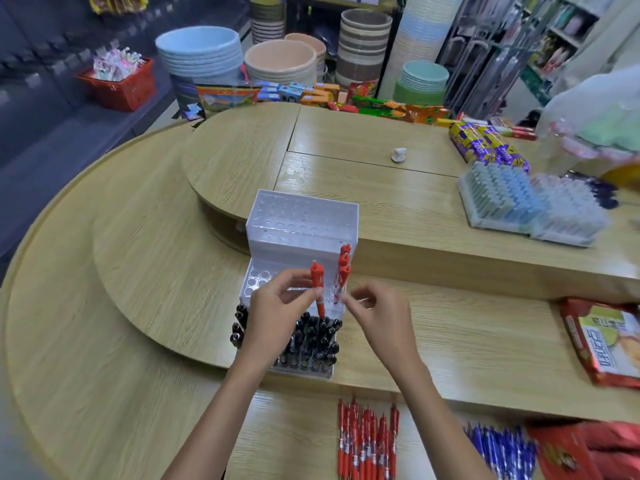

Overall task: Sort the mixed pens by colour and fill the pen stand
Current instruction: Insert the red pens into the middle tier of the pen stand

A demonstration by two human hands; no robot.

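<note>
- A shop, with a curved, stepped wooden counter (pixel 450 327) in front and stacked plastic basins (pixel 201 50) and a red basket (pixel 121 84) on the floor behind it.
- The pen stand (pixel 301 230), a pale stepped block full of holes, sits at the middle of the counter, its tall back against the raised upper level.
- Black pens (pixel 311 341) fill the lowest, nearest step of the stand, packed upright.
- Three standing red pens (pixel 344 268) are in a row at the right edge of the middle step; the other holes visible on that step are bare.
- The left hand (pixel 277 306) is above the black pens. Its thumb and fingertips pinch a red pen (pixel 318 289) about halfway down, holding it nearly upright with the clicker end up, just left of the standing ones.
- The right hand (pixel 377 306) is just right of the stand, fingers curled, thumb and forefinger close to the foot of the nearest standing red pen. The blur hides whether it has hold of it.
- Loose red pens (pixel 367 441) lie side by side on the nearest part of the counter, with blue pens (pixel 502 452) in a bunch to their right.
- A snack packet (pixel 602 341) lies at the right edge, and trays of pale capped pens (pixel 502 199) stand on the upper level.
</note>
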